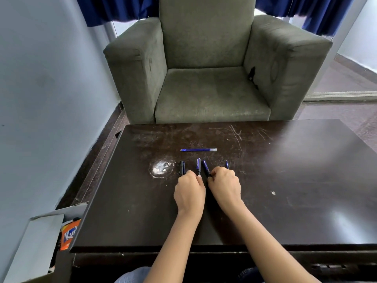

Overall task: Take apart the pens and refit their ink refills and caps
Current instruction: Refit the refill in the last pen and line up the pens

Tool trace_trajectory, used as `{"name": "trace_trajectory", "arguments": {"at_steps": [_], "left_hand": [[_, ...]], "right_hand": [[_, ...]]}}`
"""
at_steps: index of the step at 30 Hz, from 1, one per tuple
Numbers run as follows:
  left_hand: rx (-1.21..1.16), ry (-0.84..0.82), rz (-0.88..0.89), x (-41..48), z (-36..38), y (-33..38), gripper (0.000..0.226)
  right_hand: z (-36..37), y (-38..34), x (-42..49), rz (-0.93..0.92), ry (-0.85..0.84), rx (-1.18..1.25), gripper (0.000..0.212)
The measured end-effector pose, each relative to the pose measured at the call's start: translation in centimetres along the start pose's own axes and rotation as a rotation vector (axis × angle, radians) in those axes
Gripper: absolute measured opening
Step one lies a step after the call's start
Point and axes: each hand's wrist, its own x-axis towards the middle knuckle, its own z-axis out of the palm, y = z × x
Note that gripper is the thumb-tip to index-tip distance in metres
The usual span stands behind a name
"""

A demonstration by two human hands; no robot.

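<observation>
Head cam, only view: both hands are sitting knuckles-up on the dark scratched worktop [285, 180], close together near the middle. Left hand [189, 190] is curling its fingers round the near end of a blue pen barrel [198, 166] w/ a black tip section, so that grip is closing on it. Right hand [225, 185] is pinching the near end of a 2nd blue barrel [206, 167] lying just beside the first, angled a bit; grip closed on it too. A thin blue bit [226, 164] is poking out past the right knuckles, can't tell what it is or if the hand is holding it. Black cap [182, 167] is lying just left of the left hand, near a whitish ring stain [161, 168]. A loose blue ink refill [198, 149] is lying crosswise further back, apart from everything. Grey armchair [206, 64] is standing behind the worktop, orange packet [69, 234] in a box [40, 231] down left.
</observation>
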Motion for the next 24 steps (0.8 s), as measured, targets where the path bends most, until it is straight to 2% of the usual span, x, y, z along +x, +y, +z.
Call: {"name": "trace_trajectory", "arguments": {"at_steps": [10, 15, 24], "left_hand": [[0.138, -0.089, -0.015, 0.5, 1.0, 1.2, 0.025], [0.114, -0.093, -0.009, 0.7, 1.1, 1.2, 0.028], [0.033, -0.085, 0.049, 0.8, 1.2, 0.9, 0.020]], "right_hand": [[-0.2, 0.0, 0.0, 0.007, 0.001, 0.002, 0.022], [-0.3, -0.1, -0.1, 0.003, 0.000, 0.034, 0.021], [-0.6, -0.2, -0.4, 0.006, -0.015, 0.067, 0.022]]}}
